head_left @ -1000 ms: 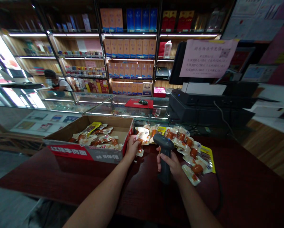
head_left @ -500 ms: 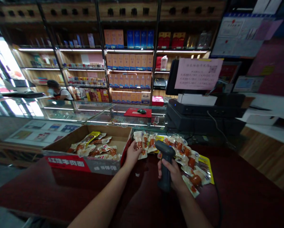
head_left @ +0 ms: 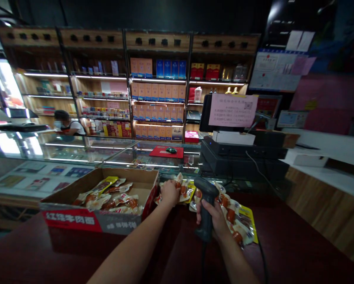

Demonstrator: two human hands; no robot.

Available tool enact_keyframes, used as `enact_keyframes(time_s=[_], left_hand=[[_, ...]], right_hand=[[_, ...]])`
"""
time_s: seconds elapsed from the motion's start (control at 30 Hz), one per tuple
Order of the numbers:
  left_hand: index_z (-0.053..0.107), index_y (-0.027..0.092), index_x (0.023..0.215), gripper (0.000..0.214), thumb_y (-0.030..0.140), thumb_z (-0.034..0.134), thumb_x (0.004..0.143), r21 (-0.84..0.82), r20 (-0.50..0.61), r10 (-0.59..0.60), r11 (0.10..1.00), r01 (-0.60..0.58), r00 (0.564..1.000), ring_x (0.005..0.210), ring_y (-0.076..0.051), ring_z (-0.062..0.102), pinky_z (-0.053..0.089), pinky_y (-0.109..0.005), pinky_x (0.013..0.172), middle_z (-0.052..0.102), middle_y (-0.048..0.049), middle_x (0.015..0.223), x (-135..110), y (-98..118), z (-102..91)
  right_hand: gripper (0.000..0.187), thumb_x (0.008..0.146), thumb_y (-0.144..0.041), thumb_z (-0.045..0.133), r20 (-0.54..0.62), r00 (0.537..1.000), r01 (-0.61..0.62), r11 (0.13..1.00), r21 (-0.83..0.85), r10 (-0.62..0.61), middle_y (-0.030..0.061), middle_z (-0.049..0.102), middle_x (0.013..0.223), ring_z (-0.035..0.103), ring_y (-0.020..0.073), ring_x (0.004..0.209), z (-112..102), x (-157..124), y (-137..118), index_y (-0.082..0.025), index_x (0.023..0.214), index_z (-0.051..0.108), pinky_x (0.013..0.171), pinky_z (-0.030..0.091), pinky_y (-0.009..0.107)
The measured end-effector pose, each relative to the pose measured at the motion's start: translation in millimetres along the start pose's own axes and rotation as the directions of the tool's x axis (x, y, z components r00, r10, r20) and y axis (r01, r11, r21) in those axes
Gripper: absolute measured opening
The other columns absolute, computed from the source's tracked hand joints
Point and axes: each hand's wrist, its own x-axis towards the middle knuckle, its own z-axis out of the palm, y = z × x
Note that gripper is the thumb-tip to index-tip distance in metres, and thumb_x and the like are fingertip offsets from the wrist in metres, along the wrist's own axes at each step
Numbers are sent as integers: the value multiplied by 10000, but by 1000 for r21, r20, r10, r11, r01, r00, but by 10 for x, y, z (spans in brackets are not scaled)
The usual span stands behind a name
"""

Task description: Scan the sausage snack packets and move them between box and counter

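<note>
My right hand (head_left: 216, 217) is wrapped round the grip of a dark barcode scanner (head_left: 205, 211), held upright above the tabletop with its head tilted to the left. My left hand (head_left: 170, 193) reaches in among clear-sealed meat snack packets, fingers curled over a meat snack packet (head_left: 178, 180) whose end sticks out past them; the fingertips are partly hidden. More brown snack packets (head_left: 230, 215) lie in a curved row behind and to the right of the scanner, some with yellow wrappers. Left of my left arm stands an open cardboard box (head_left: 73, 221) holding several similar packets.
Beyond the dark red table (head_left: 289, 240) runs a glass counter (head_left: 120, 152) with a red mouse pad (head_left: 156, 151). A monitor bearing a pink notice (head_left: 233, 110) stands at right. The scanner cable trails down the table. Another person (head_left: 73, 127) is behind the counter at left.
The view has tilted up and shifted. My left hand has moved right along the packet row, from the packet beside the box. My right hand keeps the scanner.
</note>
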Motion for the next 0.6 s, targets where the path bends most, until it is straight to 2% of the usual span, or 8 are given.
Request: enact_keyframes(time_s=[0.07,0.13,0.23,0.33,0.4,0.47,0.53,0.6], left_hand=[[651,214,1041,325,382,519,796,147,-31,20,989,-15,999,1091,-294,491,368,-436,888,555,-137,1200,-77,53,-10],[633,245,1089,370,426,431,836,199,-46,17,980,-8,999,1126,-313,460,362,-477,887,464,-138,1315,-141,117,-35],[549,264,1217,451,462,377,850,189,-63,10,982,2,998,1166,-334,429,373,-490,885,337,-144,1420,-178,185,-137],[520,212,1251,526,495,438,815,154,-150,45,988,-22,988,1200,-334,406,370,-455,930,335,-158,1417,-93,112,-399],[566,171,1190,503,477,479,800,151,-220,112,985,-80,969,1214,-306,406,351,-406,976,404,-160,1363,52,-78,-681],[604,135,1108,445,434,490,799,160,-275,123,984,-80,954,1160,-270,466,356,-360,982,514,-161,1239,249,-397,-1011],[625,125,1018,369,379,540,764,149,-260,24,989,16,965,1055,-266,541,398,-342,926,605,-149,1074,447,-815,-1336],[636,131,879,267,326,615,698,81,-185,-185,976,203,965,977,-288,577,430,-343,849,645,-136,926,584,-1266,-1610]], right_hand=[[304,663,-396,717,-15,1000,-15,1000,3,15,-29,594,536,507,97,334,-12,-4,23,-152,769,571,330,455,221],[302,662,-398,719,-24,999,-20,1000,11,20,-29,594,530,509,97,336,-16,-7,48,-152,770,580,330,450,215],[300,673,-419,705,-7,1000,-24,1000,5,24,-23,579,485,508,100,333,-18,-7,101,-144,698,586,330,445,212],[319,695,-433,683,27,999,-47,999,-5,47,-13,567,453,511,103,340,-21,-15,181,-136,633,585,344,450,214],[321,700,-430,679,51,996,-67,998,1,66,-13,564,456,514,105,348,-22,-32,232,-135,620,581,352,455,218],[304,699,-416,685,57,995,-87,996,11,87,-14,576,486,516,104,354,-20,-52,266,-137,637,581,352,456,222],[289,697,-405,691,53,993,-106,994,16,105,-15,586,513,518,105,357,-14,-69,279,-139,667,581,352,456,227],[279,698,-399,694,53,992,-111,994,21,110,-19,589,523,519,106,360,-3,-79,279,-142,714,586,353,459,230]])
